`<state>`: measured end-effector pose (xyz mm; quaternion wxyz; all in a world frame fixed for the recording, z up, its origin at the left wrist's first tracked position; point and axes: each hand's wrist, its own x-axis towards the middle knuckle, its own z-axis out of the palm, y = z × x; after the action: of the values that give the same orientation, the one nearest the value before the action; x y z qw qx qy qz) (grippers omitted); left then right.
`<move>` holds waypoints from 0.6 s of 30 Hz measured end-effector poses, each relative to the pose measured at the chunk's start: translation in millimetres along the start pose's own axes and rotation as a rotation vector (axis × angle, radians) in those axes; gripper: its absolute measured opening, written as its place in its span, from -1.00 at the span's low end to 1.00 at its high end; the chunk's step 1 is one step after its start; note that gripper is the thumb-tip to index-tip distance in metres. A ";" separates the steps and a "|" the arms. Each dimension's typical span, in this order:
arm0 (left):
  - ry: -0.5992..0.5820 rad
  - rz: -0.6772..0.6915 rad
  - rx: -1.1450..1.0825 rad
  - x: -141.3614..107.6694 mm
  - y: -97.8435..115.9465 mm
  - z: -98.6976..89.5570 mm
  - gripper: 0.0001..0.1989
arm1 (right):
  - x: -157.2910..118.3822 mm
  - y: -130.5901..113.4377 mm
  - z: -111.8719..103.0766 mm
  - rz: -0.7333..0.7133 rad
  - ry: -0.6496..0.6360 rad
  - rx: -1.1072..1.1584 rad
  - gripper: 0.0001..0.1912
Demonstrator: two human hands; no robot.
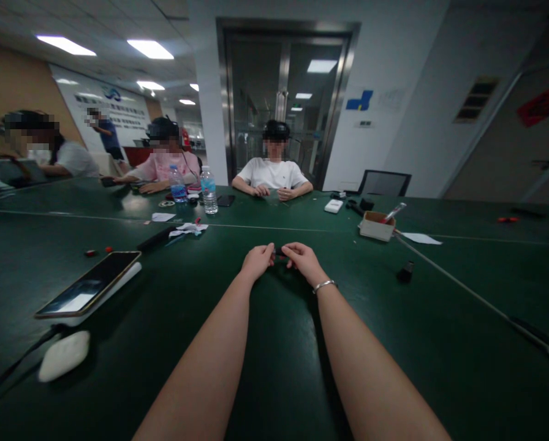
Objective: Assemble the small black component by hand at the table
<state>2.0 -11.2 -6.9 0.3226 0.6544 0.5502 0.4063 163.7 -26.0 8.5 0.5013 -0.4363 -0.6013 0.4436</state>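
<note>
My left hand [258, 261] and my right hand [304, 261] meet over the dark green table [279, 331], straight ahead of me. Between their fingertips is a small, dark, slim object [279, 252], with what may be a bit of red near its right end. Each hand pinches one end of it, and the fingers hide most of it, so its kind cannot be made out. A silver bangle [325, 286] circles my right wrist.
To the left, a phone [90, 285] rests tilted on a white stand, near a white rounded object [64, 356]. Two bottles [209, 191], paper scraps [189, 229] and a small box [377, 226] stand farther off. A small black item [405, 271] lies right. People sit opposite.
</note>
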 end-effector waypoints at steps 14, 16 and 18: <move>-0.042 0.055 -0.240 -3.5 -0.2 1.0 -0.78 | 3.4 5.5 -2.0 0.023 0.017 -0.053 -0.68; -0.046 0.069 -0.265 -5.3 2.2 0.7 -0.78 | 3.4 5.9 -2.0 0.023 0.015 -0.046 -0.67; -0.040 0.057 -0.265 -6.4 4.9 0.2 -0.78 | 3.5 6.3 -2.1 0.025 0.012 -0.044 -0.67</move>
<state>3.9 -18.5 -3.9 0.4055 0.6294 0.4662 0.4713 165.9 -21.0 3.3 0.4897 -0.4572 -0.6024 0.4340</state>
